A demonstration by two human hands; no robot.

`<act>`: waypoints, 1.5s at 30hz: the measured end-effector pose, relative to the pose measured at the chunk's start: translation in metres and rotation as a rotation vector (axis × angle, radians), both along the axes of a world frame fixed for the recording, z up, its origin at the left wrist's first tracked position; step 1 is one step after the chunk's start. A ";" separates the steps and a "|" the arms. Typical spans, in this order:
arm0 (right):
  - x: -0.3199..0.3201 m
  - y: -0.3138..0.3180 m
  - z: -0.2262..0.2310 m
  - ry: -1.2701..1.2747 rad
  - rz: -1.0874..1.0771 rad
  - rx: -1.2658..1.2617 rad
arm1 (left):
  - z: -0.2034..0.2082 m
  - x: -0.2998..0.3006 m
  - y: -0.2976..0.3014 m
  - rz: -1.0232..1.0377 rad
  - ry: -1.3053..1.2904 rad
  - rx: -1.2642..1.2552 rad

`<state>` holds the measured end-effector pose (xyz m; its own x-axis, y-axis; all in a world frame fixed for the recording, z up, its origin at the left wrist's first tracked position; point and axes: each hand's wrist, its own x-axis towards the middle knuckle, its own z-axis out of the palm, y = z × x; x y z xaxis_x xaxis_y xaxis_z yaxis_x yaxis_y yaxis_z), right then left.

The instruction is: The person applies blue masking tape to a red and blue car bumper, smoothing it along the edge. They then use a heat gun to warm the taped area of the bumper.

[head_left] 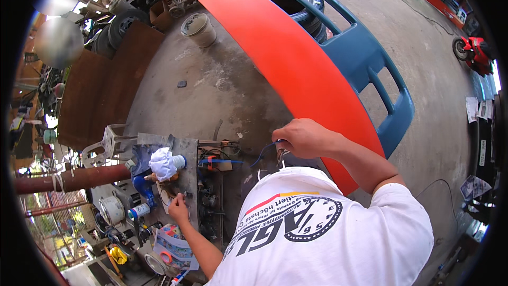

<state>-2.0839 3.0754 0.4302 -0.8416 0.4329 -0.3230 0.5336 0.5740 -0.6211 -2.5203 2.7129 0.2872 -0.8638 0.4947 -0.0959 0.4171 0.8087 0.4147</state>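
Note:
My right hand (304, 136) is raised in front of my chest, its fingers pinched on a thin blue cord (259, 156). The cord droops leftward toward the metal-topped bench (191, 151). My left hand (178, 207) is at the bench's near side, fingers closed at a small dark piece; what exactly they hold is too small to make out. Just beyond that hand stands a cup topped with bunched white cloth (163, 163), with a brass-coloured fitting below it. A blue metal tool like a vise (143, 186) is beside the cup.
A long red panel (296, 69) and a blue-grey car bumper (365, 58) lie ahead and right, near stacked tyres (288, 2). A pail (199, 29) stands on the concrete floor. Left are a rusty pipe (74, 179), brown sheets (106, 85) and workshop clutter. A red motorcycle (474, 53) is far right.

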 end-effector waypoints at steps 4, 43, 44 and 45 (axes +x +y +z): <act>-0.020 0.050 0.003 0.171 -0.025 0.022 | -0.001 -0.044 0.052 0.165 0.011 0.169; -0.137 0.458 -0.304 -0.832 -1.802 0.272 | 0.044 -0.425 0.831 -0.472 -0.457 0.321; -0.153 0.475 -0.299 -0.820 -1.790 0.264 | 0.044 -0.427 0.842 -0.467 -0.457 0.323; -0.168 0.495 -0.293 -0.806 -1.769 0.266 | 0.043 -0.436 0.852 -0.467 -0.446 0.296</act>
